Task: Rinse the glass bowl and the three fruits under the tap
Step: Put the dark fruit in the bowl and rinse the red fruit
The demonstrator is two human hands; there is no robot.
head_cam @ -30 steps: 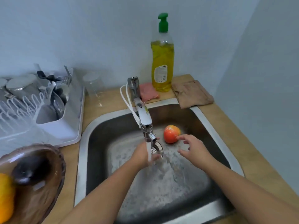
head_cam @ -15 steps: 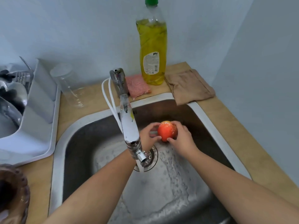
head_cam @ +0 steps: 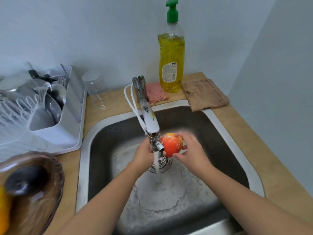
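Holding a red fruit (head_cam: 171,144) over the middle of the sink (head_cam: 225,133), both hands wrap around it. The right hand (head_cam: 191,150) cups one side and the left hand (head_cam: 144,152) the other, beside the tap (head_cam: 151,122).

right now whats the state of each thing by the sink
tap: running
red fruit: wet, held in both hands
left hand: on the fruit
right hand: on the fruit
glass bowl: on counter, dark fruit inside
drinking glass: upside down
soap bottle: upright, mostly full
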